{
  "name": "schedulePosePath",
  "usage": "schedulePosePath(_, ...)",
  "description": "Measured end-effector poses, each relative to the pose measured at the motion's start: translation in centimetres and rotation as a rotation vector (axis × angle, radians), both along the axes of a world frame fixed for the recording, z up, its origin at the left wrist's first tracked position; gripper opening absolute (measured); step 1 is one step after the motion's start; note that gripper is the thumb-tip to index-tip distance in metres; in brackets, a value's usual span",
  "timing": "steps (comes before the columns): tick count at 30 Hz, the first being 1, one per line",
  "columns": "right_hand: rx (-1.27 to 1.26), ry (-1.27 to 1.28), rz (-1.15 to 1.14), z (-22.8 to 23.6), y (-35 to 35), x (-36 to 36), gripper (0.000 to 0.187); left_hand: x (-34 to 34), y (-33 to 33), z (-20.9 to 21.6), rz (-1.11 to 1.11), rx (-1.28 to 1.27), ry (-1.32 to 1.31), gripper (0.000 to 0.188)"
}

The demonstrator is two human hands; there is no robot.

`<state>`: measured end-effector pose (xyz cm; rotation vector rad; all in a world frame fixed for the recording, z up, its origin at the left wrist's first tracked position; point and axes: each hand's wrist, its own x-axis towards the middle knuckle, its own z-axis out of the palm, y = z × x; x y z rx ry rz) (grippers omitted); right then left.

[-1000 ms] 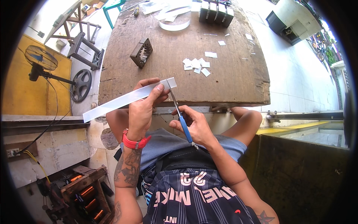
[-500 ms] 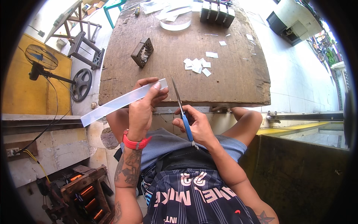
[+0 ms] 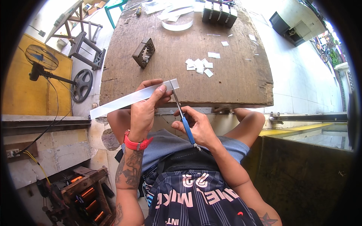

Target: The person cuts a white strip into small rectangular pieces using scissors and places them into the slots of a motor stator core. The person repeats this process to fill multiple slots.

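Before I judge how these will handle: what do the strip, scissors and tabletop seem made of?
Strip: probably plastic film or coated paper; smooth, whitish, faint sheen.
Scissors: blades likely metal, grey and shiny; blue handle probably plastic, evenly coloured.
Tabletop: wood, matte and worn; brown grain, chipped edges.

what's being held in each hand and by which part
Left hand: white strip, near its right end. Right hand: blue-handled cutter, by its handle.
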<state>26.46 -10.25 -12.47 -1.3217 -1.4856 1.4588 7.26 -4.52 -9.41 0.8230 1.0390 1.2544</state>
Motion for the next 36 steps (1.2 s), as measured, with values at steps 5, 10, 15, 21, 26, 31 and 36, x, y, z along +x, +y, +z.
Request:
schedulePosePath(5,0.019,0.019,-0.004,0.2,0.1,0.0,0.042,0.1,0.1,0.1,-0.001,0.000,0.003,0.033)
schedulePosePath(10,-0.026,0.034,-0.009,0.4,0.2,-0.2,0.040,0.2,0.1,0.2,-0.001,-0.004,0.004,0.033)
schedulePosePath(15,-0.142,0.125,-0.021,0.0,0.0,-0.3,0.037,0.3,0.1,0.3,0.006,-0.003,0.020,0.033)
schedulePosePath(21,-0.016,0.004,-0.049,-0.2,-0.2,0.3,0.042,-0.3,0.3,0.6,0.097,-0.017,-0.110,0.032)
schedulePosePath(26,-0.003,0.059,-0.032,-0.1,-0.5,0.4,0.044,-0.2,0.2,0.5,0.097,-0.014,0.062,0.033)
schedulePosePath(31,0.013,0.043,-0.018,-0.4,-0.5,0.1,0.049,0.2,0.2,0.1,0.097,-0.013,0.027,0.035)
schedulePosePath(36,-0.007,0.050,-0.010,-0.4,-0.1,-0.1,0.043,0.8,0.0,-0.3,0.089,-0.007,0.020,0.036)
